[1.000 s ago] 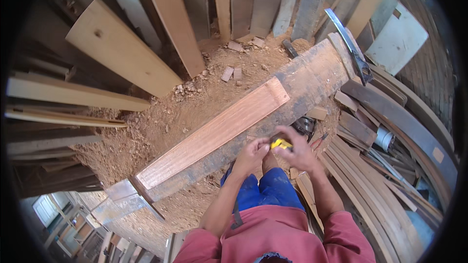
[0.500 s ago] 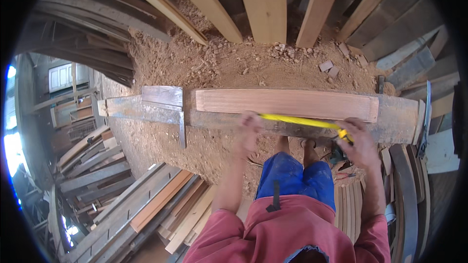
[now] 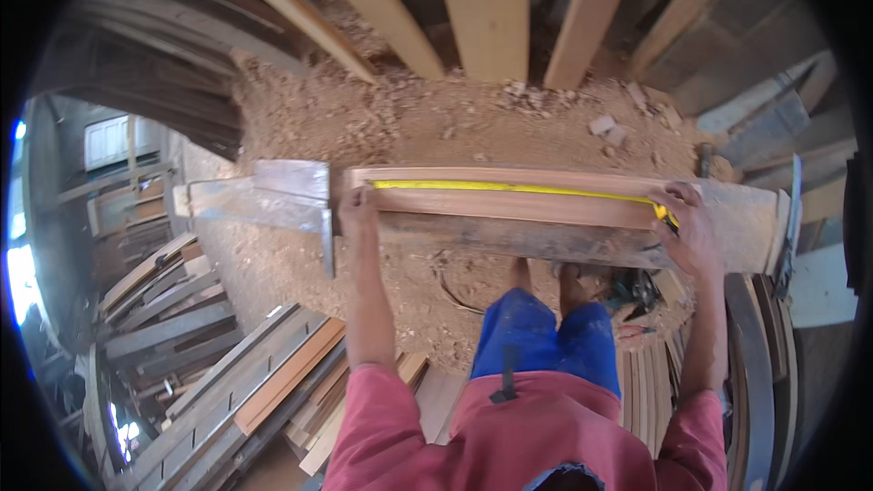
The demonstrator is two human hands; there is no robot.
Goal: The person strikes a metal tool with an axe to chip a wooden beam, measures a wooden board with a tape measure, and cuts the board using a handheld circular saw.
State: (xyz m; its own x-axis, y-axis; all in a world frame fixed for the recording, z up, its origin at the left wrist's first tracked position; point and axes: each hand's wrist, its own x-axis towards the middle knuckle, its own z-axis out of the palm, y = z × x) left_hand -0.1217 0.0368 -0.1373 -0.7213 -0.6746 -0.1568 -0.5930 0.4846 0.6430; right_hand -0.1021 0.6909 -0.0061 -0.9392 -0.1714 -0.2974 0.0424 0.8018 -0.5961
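A yellow tape measure [image 3: 509,188] is drawn out along a reddish wooden board [image 3: 509,207], which lies lengthwise on a worn plank bench [image 3: 746,218]. My left hand [image 3: 358,204] pinches the blade's end at the board's left end. Around the yellow and black tape case, near the board's right end, my right hand [image 3: 687,225] is closed. Left of the board, a try square [image 3: 293,184] with a broad wooden stock lies on the bench, its narrow blade [image 3: 328,241] jutting over the near edge.
Wood shavings and chips cover the ground [image 3: 300,118]. Upright planks [image 3: 486,18] lean at the far side. Stacked boards [image 3: 291,373] lie at the lower left. A handsaw [image 3: 789,227] hangs at the bench's right end. A dark power tool [image 3: 637,291] lies near my feet.
My left hand has moved left with the tape's end, and more blade is out. The tape now lies across the board. My right hand has shifted slightly right.
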